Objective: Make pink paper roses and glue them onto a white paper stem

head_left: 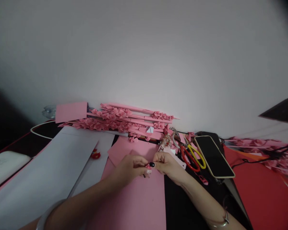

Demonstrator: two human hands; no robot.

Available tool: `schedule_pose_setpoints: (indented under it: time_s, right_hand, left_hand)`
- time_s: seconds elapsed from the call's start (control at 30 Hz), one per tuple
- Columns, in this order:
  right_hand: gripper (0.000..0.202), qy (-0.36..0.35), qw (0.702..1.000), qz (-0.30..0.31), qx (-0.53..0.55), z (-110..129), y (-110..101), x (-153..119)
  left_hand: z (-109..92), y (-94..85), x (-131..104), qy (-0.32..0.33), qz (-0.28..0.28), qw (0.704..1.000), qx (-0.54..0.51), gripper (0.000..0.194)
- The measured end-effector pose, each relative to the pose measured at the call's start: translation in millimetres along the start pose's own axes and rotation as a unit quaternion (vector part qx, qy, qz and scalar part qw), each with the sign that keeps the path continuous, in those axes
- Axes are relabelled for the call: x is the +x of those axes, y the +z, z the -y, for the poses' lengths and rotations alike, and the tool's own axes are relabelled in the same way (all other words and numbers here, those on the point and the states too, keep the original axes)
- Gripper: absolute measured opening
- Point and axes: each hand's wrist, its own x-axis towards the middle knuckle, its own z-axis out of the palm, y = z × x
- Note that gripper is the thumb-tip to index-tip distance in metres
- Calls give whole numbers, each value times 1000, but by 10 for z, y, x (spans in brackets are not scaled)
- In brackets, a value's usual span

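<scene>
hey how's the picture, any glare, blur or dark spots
Head view: dim, soft light across the wall; top right corner and part of left edge dark; no strong glare on the phone; small pink piece between left hand and right hand indistinct.

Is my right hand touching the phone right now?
Apart. The head view shows red and yellow handles between your right hand and the phone.

Angles 2 bare forearms inward, holding fingertips close together at centre! Curls the left hand, pinching between index finger and pale-nailed thumb; bends the right hand to meet it, pressing with a black-nailed thumb over folded fingers.
</scene>
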Motion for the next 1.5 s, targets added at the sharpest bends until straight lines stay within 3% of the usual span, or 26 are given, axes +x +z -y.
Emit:
schedule_pose_setpoints:
  time_s: [0.37, 0.6, 0.87, 1.17, 1.5]
  right_hand:
    - [34, 1, 999, 29, 38, -58, -47, 10]
    - [37, -24, 996, -2, 81, -90, -18, 36]
    - [36, -47, 996, -73, 24, -55, 89, 26]
    - [39, -11, 1000, -25, -1, -39, 6, 21]
    - [38, -13, 998, -56, 22, -47, 40, 23]
  left_hand:
    - [18, -5, 3, -4, 8, 1000, -3, 8]
    - [-3, -15, 14, 17, -2, 1000, -1, 15]
    - [-33, -2, 3, 6, -21, 1000, 16, 11]
    - [36, 13, 3, 10, 0, 1000, 1, 5]
    - [-31, -3, -11, 17, -11, 1000, 11, 7]
